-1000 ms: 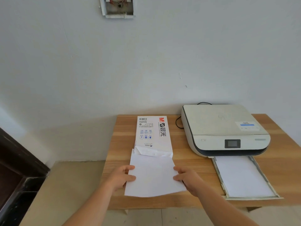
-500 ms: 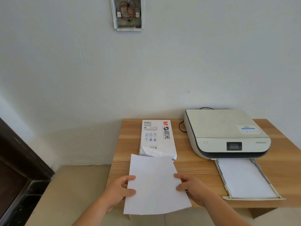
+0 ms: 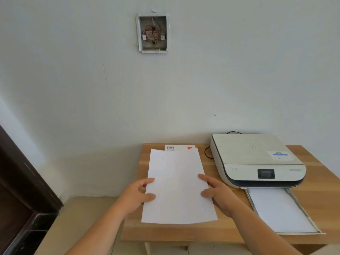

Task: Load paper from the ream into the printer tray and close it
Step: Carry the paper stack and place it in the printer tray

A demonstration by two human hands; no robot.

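Two bare hands are holding a small stack of white paper (image 3: 177, 188) up over the wooden table (image 3: 217, 230), tilted toward the camera. Starting at the far left, a dark door frame (image 3: 20, 181) is running down the edge of the view beside the pale wall, where an open electrical box (image 3: 152, 33) is showing red wires. Moving right, the left hand (image 3: 137, 195) is pinching the stack's left edge, thumb curled over the front and the other fingers hidden behind the sheets. The stack is covering most of the ream (image 3: 179, 147), whose far end with a barcode is peeking out above the top edge. The right hand (image 3: 218, 193) is gripping the right edge in the same way, thumb in front. Further right, the printer (image 3: 255, 159) is sitting on the table with a black cable (image 3: 207, 151) trailing behind it. Its tray (image 3: 303, 214) is standing pulled out toward the table's front edge, with white paper already lying inside.
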